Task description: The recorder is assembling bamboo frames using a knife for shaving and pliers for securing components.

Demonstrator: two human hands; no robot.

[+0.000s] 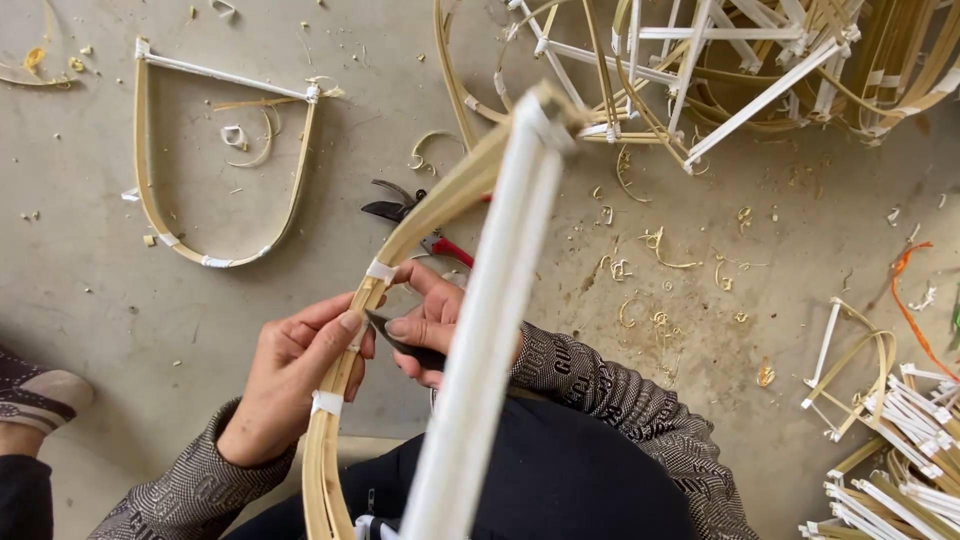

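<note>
A grey concrete floor (700, 400) fills the view, strewn with pale bamboo shavings (665, 248). On it, upper left, lies 1 finished D-shaped bamboo frame (150, 190) with a white straight bar and white tape at its joints. Pruning shears (415, 215) with dark blades and red handles lie on the floor just beyond the hands. A tangle of assembled bamboo frames (720, 70) with white struts is piled at the top right, and a stack of smaller frames (900, 440) sits at the lower right, with an orange strip (910, 300) near it. A dark shoe (35, 385) shows at the left edge.

The person holds a bent bamboo frame (440, 200) close to the camera, over the lap; its white bar (490, 330) runs blurred down the middle of the view. The left hand (290, 370) is clasped around the curved bamboo strip between 2 white tape wraps. The right hand (430, 325) is closed around a small dark knife (395, 338), whose blade touches the strip just beside the left thumb. Both sleeves are of grey patterned cloth.
</note>
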